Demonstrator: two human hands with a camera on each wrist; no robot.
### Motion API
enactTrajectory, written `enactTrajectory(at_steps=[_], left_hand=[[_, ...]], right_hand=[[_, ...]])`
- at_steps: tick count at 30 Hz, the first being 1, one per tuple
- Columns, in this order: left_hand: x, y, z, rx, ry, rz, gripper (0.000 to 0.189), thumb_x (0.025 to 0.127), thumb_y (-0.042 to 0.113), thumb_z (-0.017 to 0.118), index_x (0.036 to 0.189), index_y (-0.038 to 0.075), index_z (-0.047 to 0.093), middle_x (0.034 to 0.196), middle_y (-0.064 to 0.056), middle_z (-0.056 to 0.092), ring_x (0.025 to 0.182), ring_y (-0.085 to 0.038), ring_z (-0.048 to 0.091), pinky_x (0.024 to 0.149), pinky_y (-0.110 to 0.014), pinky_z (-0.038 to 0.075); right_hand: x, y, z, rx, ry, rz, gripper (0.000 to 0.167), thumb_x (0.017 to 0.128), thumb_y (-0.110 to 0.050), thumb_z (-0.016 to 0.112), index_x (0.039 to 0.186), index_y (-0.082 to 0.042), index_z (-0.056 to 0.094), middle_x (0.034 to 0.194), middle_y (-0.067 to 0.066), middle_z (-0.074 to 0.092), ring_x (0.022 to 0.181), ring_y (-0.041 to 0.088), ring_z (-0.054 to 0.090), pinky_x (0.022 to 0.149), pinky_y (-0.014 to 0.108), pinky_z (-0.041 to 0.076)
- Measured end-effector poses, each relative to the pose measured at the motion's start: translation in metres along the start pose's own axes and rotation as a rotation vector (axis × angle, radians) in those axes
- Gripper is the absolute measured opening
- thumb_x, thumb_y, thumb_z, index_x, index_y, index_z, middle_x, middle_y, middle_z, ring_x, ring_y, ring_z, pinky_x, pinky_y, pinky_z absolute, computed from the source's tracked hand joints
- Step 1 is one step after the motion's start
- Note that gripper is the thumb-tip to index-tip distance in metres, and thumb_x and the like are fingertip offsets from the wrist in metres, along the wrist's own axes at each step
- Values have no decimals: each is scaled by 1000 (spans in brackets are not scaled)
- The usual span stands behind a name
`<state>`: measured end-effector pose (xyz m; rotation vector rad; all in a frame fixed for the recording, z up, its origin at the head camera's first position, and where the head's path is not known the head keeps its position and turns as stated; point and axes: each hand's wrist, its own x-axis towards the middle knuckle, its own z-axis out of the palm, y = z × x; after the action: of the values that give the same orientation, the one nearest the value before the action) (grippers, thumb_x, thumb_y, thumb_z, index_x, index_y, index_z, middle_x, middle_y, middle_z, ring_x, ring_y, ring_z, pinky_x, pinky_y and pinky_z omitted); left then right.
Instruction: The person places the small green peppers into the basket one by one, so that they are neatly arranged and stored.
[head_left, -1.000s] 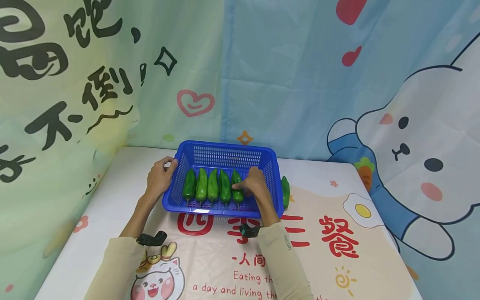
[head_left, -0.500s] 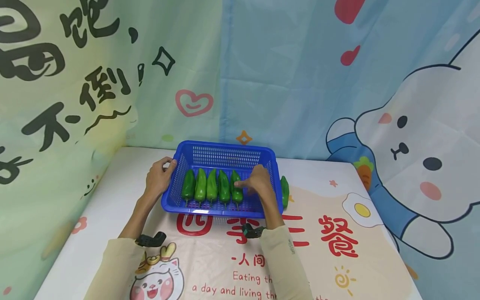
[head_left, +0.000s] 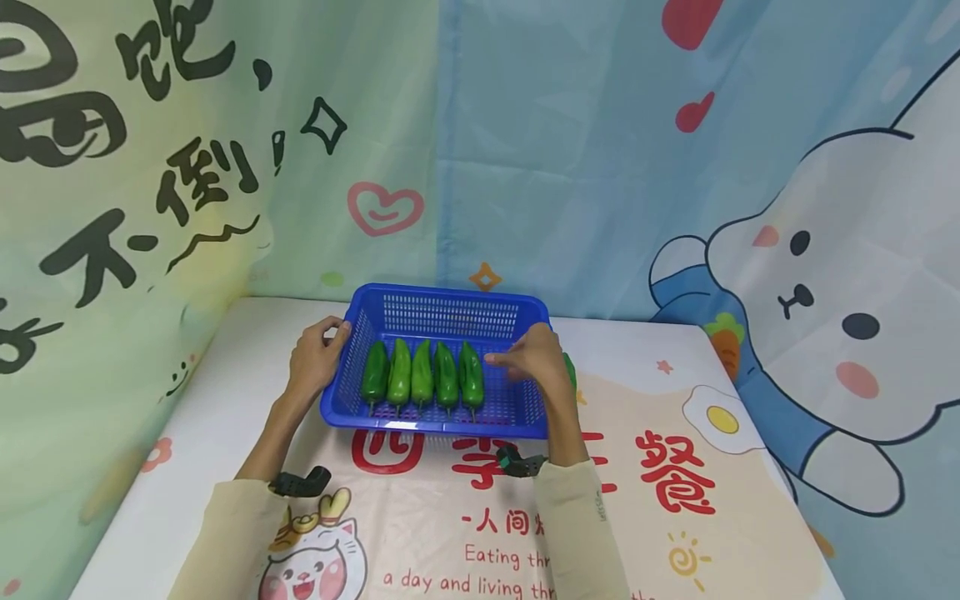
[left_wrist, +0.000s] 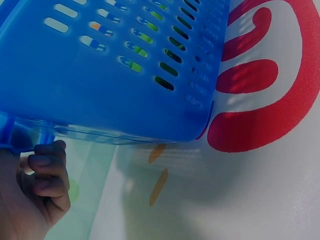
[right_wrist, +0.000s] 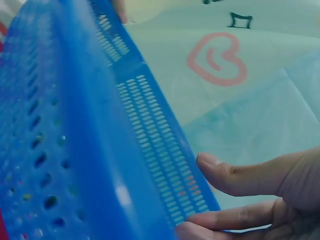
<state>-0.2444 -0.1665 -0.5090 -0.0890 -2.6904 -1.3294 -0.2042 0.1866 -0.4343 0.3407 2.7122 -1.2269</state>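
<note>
A blue plastic basket [head_left: 435, 427] stands on the table, tilted slightly toward me. Several green peppers [head_left: 422, 375] lie in a row in its left and middle part, stems toward me. My left hand [head_left: 317, 354] grips the basket's left rim; in the left wrist view its fingers [left_wrist: 49, 170] curl at that rim. My right hand [head_left: 536, 354] hovers over the basket's right part, thumb pointing left, apart from the rightmost pepper [head_left: 472, 379]. In the right wrist view its thumb [right_wrist: 240, 175] and fingers are spread and hold nothing. Another pepper [head_left: 571, 371] lies outside, partly hidden behind the right hand.
A printed mat [head_left: 675, 500] covers the white table [head_left: 240, 342]. Behind stands a cloth backdrop [head_left: 525, 167] with a cartoon rabbit, close to the basket's far side. Small black cameras [head_left: 300, 482] sit at both wrists.
My right hand has moved right, away from the rightmost pepper in the basket, and now covers much of the pepper outside. The left hand stays on the rim.
</note>
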Motion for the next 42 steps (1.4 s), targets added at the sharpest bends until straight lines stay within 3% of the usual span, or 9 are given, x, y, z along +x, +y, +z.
enactTrajectory(at_steps=[4, 9, 14, 26, 35, 42], left_hand=[[0, 0, 0, 1, -1, 0, 44, 116, 36, 50, 128, -2, 69, 85, -24, 76, 61, -12, 61, 54, -30, 42], [0, 1, 0, 8, 10, -4, 42, 116, 36, 51, 126, 0, 70, 86, -23, 77, 61, -12, 61, 55, -31, 42], [2, 2, 0, 12, 11, -4, 42, 115, 36, 52, 126, 0, 70, 86, -23, 77, 61, -12, 61, 55, -30, 42], [0, 2, -1, 11, 2, 0, 42, 116, 35, 51, 126, -1, 70, 84, -23, 76, 62, -12, 61, 55, -31, 42], [0, 1, -1, 12, 0, 5, 42, 116, 36, 51, 126, -1, 70, 83, -21, 76, 62, -13, 60, 55, -31, 41], [0, 0, 0, 4, 0, 7, 43, 116, 37, 51, 126, 0, 70, 81, -19, 75, 60, -12, 59, 53, -29, 39]], right_hand=[[-2, 6, -12, 134, -56, -5, 47, 91, -20, 91, 116, 17, 75, 109, 32, 80, 92, 40, 83, 91, 49, 64], [-1, 15, -27, 281, -149, -3, 51, 94, -25, 88, 123, 14, 74, 119, 31, 79, 101, 40, 83, 103, 54, 60], [2, 27, -42, 365, -186, 18, 58, 97, -30, 86, 133, 12, 70, 126, 30, 77, 110, 39, 81, 106, 56, 57], [-5, 56, -66, 400, -97, 100, 62, 96, -38, 85, 142, 1, 68, 137, 20, 76, 114, 28, 81, 101, 40, 60], [-7, 79, -78, 386, -34, 151, 67, 95, -43, 85, 143, 1, 67, 139, 20, 75, 117, 29, 80, 116, 50, 52], [-5, 98, -82, 369, 24, 259, 75, 92, -48, 87, 145, 1, 66, 139, 18, 75, 119, 30, 79, 120, 53, 48]])
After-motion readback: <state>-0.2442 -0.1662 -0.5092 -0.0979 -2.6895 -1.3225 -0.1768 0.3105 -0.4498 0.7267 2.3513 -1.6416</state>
